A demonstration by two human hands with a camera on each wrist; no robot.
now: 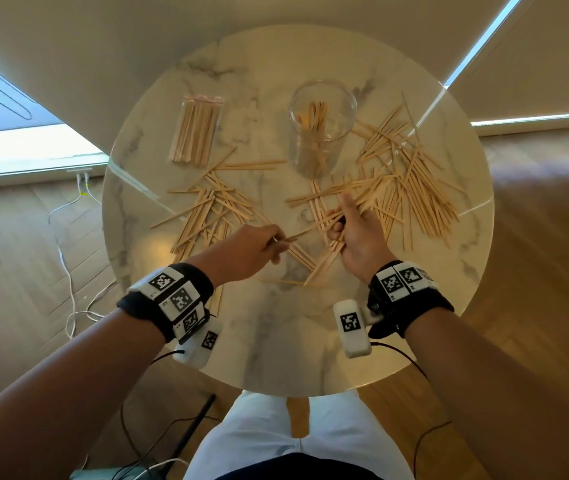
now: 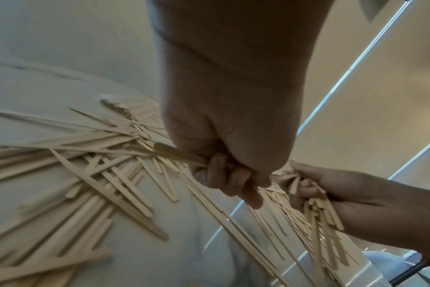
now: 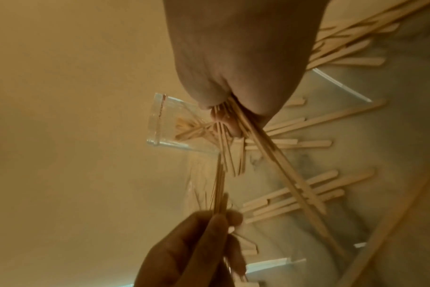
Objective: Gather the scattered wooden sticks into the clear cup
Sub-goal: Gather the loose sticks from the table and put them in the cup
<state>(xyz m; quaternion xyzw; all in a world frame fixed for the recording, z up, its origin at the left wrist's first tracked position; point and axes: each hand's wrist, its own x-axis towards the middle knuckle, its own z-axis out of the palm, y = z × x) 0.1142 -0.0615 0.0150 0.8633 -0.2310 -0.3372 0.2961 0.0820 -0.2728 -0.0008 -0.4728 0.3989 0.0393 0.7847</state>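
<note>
Your right hand [image 1: 357,237] has its grip clamped on a bundle of thin pale wooden sticks [image 1: 324,258]. Your left hand [image 1: 252,249] pinches a single stick [image 1: 291,237] just beside it. The clear round cup [image 1: 321,126], some sticks inside, stands beyond both grips on the round marble bench [image 1: 276,341]; loose sticks lie either side.

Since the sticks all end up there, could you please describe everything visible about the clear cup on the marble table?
The clear cylindrical cup looks like transparent plastic or glass, with straight walls and an open round rim. It stands upright on the far middle of the round marble table. A small bunch of pale wooden sticks leans inside it. Loose sticks lie on the table around its base. Neither hand touches it.
</note>
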